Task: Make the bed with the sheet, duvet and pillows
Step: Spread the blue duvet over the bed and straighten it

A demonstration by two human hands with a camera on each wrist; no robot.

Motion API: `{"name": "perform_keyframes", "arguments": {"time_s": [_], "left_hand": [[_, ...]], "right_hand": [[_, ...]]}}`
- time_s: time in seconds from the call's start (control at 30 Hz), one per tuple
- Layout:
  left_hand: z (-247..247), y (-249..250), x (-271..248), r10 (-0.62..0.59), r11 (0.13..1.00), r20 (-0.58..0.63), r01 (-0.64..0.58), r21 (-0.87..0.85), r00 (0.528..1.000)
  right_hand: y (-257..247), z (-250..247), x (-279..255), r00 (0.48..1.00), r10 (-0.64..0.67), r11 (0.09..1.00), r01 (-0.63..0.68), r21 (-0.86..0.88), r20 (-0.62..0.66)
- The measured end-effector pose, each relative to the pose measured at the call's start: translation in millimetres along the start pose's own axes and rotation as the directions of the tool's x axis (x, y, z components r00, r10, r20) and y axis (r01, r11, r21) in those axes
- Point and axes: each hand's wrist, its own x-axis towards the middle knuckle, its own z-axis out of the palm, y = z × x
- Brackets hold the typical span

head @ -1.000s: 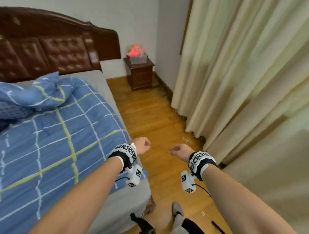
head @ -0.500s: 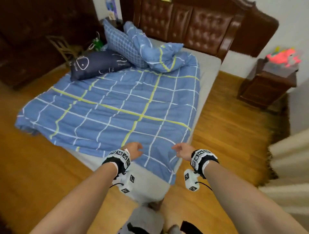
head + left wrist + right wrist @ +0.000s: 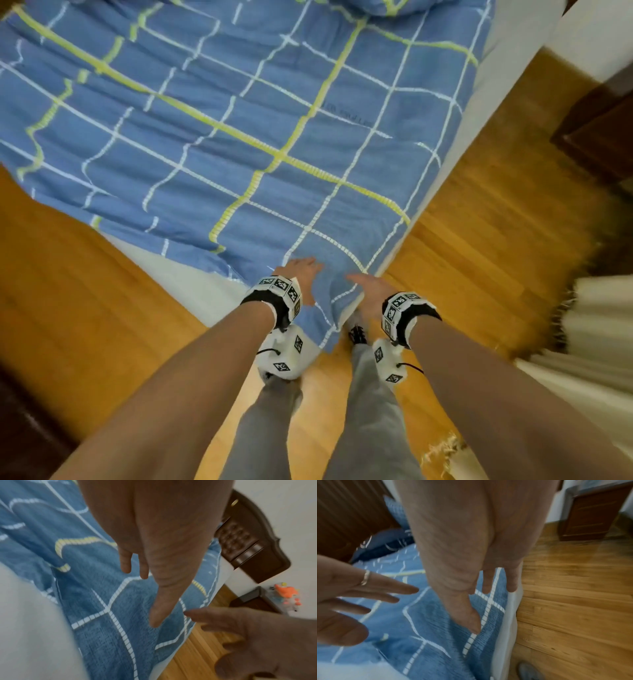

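A blue duvet (image 3: 239, 130) with white and yellow grid lines lies spread over the bed, one corner hanging off the near mattress corner (image 3: 329, 329). My left hand (image 3: 301, 270) hovers open just above that corner, fingers straight, holding nothing; it also shows in the left wrist view (image 3: 154, 585). My right hand (image 3: 366, 284) is open beside it, close over the duvet's right edge, as the right wrist view (image 3: 481, 601) shows. A dark navy pillow (image 3: 385, 543) lies at the far side. The pale sheet-covered mattress (image 3: 191, 284) shows below the duvet's edge.
Wooden floor (image 3: 496, 240) surrounds the bed. A dark wooden nightstand (image 3: 596, 137) stands at the right and cream curtains (image 3: 603, 342) hang at the lower right. The brown padded headboard (image 3: 243, 536) is at the far end. My legs in grey trousers (image 3: 370, 411) stand at the bed corner.
The view has swung from the curtains and floor down to the bed's foot corner. Both hands have come forward and down close over the duvet corner.
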Motion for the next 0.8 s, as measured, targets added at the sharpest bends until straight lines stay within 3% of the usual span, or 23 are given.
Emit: {"name": "perform_keyframes", "arguments": {"time_s": [0.07,0.17,0.3,0.4,0.5,0.63,0.7,0.8], "left_hand": [[13.3,-3.2,46.9,-0.004,0.999,0.049,0.002,0.048,0.999],[38.6,-7.3,113.3,-0.044,0.989,0.069,0.034,0.144,0.997],[77.4,-7.9,167.0,-0.128,0.968,-0.05,0.136,0.212,0.991],[67.8,-8.8,187.7,-0.14,0.981,-0.055,0.146,0.126,0.989],[40.1,-2.2,187.5,-0.178,0.984,-0.052,0.178,-0.003,0.983],[28.5,0.0,148.0,-0.182,0.981,0.038,0.184,-0.067,0.983],[36.9,-4.3,117.1,-0.224,0.959,0.071,0.233,-0.159,0.972],[50.4,-10.5,48.5,-0.251,0.922,0.009,0.242,-0.302,0.968]], "right_hand": [[13.4,5.2,51.3,0.995,-0.09,0.973,0.099,-0.207,0.051],[32.7,5.7,117.7,0.987,-0.135,0.83,0.161,-0.533,0.087],[58.7,3.9,172.1,0.978,-0.147,0.804,0.204,-0.558,0.146],[68.5,12.5,193.4,0.966,-0.259,0.809,0.228,-0.542,0.02],[62.4,0.7,197.5,0.955,-0.29,0.844,0.228,-0.485,-0.055],[41.9,-27.4,171.8,0.937,-0.328,0.844,0.348,-0.408,0.121],[33.2,-29.9,144.4,0.934,-0.33,0.848,0.357,-0.392,0.135],[7.2,-23.1,88.6,0.918,-0.357,0.873,0.394,-0.288,0.175]]}}
